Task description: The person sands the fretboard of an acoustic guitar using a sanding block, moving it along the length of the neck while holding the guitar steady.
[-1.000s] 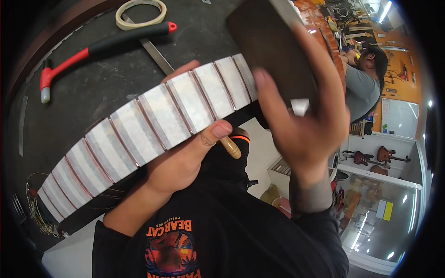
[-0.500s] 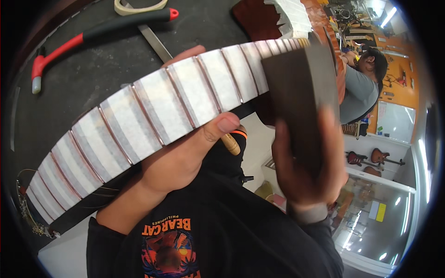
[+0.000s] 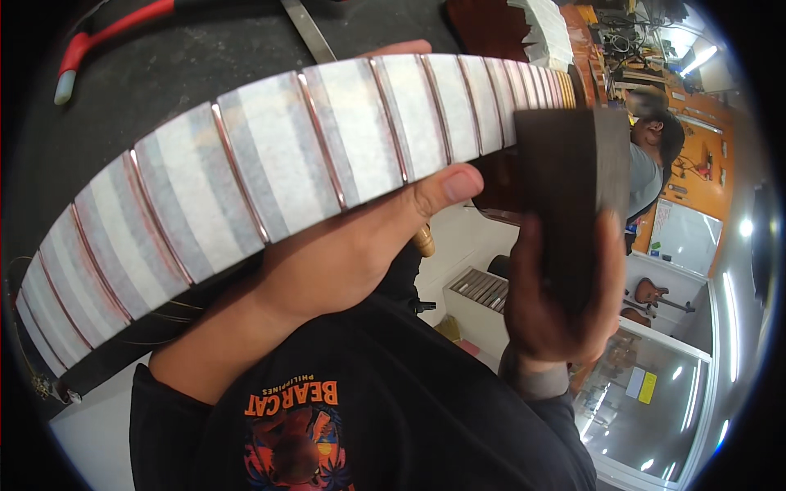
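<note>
A guitar neck (image 3: 274, 139) crosses the view from lower left to upper right, its fingerboard covered with whitish tape between the bare metal frets. My left hand (image 3: 352, 254) is wrapped around it from below, thumb along the near edge and fingertips showing past the far edge. In my right hand (image 3: 565, 311) is a dark rectangular block (image 3: 561, 164), gripped by its lower part between thumb and fingers. The block's upper end overlaps the narrowly fretted end of the neck; whether they touch, I cannot tell. Some blur softens the right hand.
Beyond the neck, a red and black hammer-like tool (image 3: 106, 34) and a metal strip (image 3: 307, 29) lie on the dark bench (image 3: 221, 49). A rounded wooden handle (image 3: 423, 242) shows under my left hand. Another person (image 3: 651, 151) is at the right, near hanging guitars (image 3: 651, 292).
The neck and my left hand appear higher and farther right in the picture, as the whole view has shifted. My right hand and the block also appear farther right. The tape roll has left view.
</note>
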